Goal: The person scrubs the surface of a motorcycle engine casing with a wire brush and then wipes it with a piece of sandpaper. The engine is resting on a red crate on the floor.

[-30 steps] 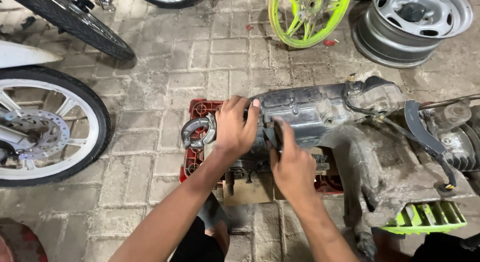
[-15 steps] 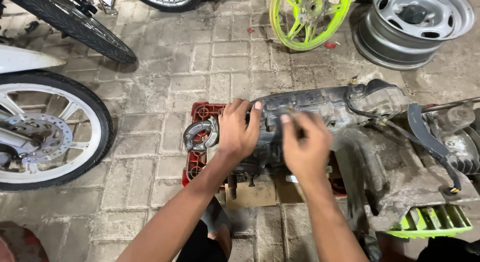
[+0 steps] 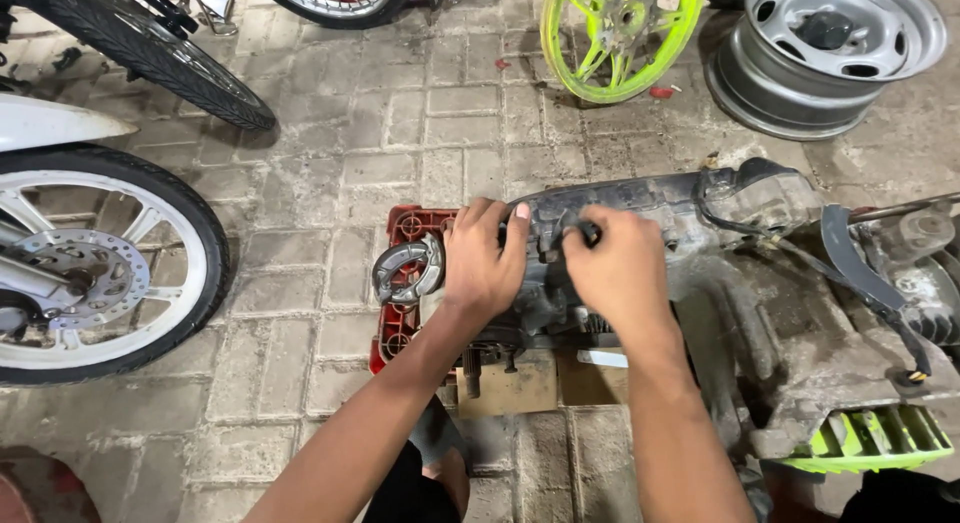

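Engine block [image 3: 700,253] sitting greasy on a red crate [image 3: 410,228], left hand [image 3: 482,263] flat on its end, right hand [image 3: 620,268] pinching a small dark part, brake shoes [image 3: 408,268] alongside, brick paving [image 3: 330,163], wheels scattered around, steel rim [image 3: 830,53] up back.

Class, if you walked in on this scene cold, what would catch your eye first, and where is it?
Most striking is the grimy grey engine block lying across the middle and right of the paved floor, with the left hand and right hand both pressed on its near end. It rests on a red crate. Behind it, at top centre, a bright lime-green wheel leans beside a grey steel rim, and a motorcycle front wheel fills the left edge.
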